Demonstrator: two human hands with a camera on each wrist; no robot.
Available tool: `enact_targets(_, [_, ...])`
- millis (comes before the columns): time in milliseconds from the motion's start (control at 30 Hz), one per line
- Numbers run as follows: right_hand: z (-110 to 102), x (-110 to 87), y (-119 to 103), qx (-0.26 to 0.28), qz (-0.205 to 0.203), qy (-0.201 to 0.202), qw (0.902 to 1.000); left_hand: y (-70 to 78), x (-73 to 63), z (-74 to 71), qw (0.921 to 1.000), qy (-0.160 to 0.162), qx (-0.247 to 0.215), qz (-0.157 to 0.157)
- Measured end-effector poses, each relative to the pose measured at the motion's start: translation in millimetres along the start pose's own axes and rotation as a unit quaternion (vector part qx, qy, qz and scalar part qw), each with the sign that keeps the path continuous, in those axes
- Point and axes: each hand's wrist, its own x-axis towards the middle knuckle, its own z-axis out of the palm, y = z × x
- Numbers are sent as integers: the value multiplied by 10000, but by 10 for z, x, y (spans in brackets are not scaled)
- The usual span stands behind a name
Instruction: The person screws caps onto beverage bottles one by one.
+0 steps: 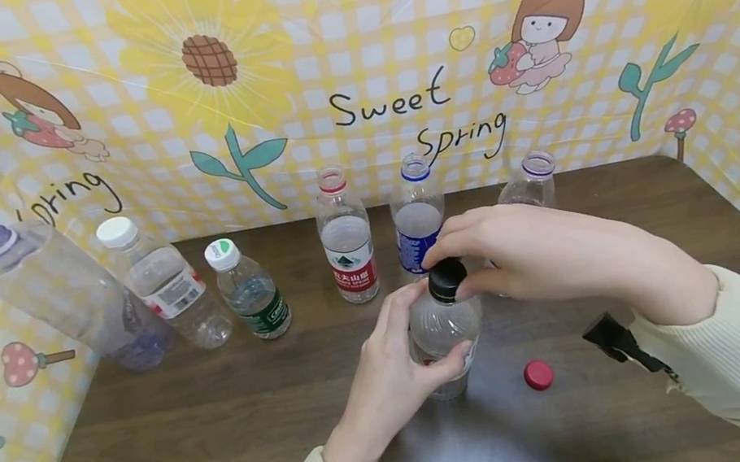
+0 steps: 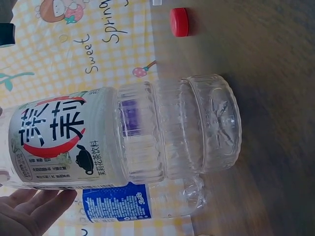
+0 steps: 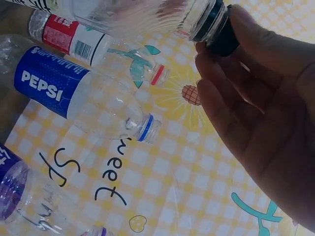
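My left hand (image 1: pixel 393 359) grips the body of a clear jasmine tea bottle (image 1: pixel 444 325), which stands upright in front of me. Its pale label (image 2: pixel 59 140) with large black characters shows in the left wrist view. At the bottle's top, the thumb and fingers of my right hand (image 1: pixel 536 247) pinch a black cap (image 1: pixel 448 281). The right wrist view shows that cap (image 3: pixel 225 39) at the mouth, with a strip of clear neck between it and a black ring. Whether the base touches the table is unclear.
A red cap (image 1: pixel 538 375) lies right of the bottle. Behind stand uncapped bottles: a red-labelled one (image 1: pixel 350 263), a Pepsi bottle (image 3: pixel 51 83) and a purple-ringed one (image 1: pixel 538 172). At left are a large bottle (image 1: pixel 62 277), a white-capped bottle (image 1: pixel 163 280) and a small green-labelled bottle (image 1: pixel 255 292).
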Motion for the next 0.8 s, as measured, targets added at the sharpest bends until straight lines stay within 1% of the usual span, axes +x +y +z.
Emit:
enact_targets(100, [18, 3, 1, -107, -5, 200, 9997, 0, 1, 0, 10000, 21, 26, 41])
enact_targets(200, [32, 5, 1, -173, 71, 316, 9993, -1, 1, -1, 10000, 41, 36, 60])
enact_targets(300, [34, 6, -3, -162, 236, 229, 9993, -1, -1, 1, 9999, 67, 57, 76])
enact_targets(400, [27, 0, -5, -75, 286, 85, 9995, -2, -3, 4, 9999, 98, 86, 107])
enact_targets(467, [21, -10, 0, -31, 216, 34, 9998, -1, -3, 3, 9998, 118, 105, 123])
enact_targets(533, [23, -19, 10, 2, 71, 75, 9999, 3, -2, 1, 9998, 133, 101, 132])
enact_targets(633, [34, -33, 36, 99, -204, 222, 9995, 5, -2, 1, 9998, 140, 96, 140])
enact_targets(800, [62, -35, 67, 226, -396, 430, 9980, -1, -6, 0, 9998, 116, 100, 154])
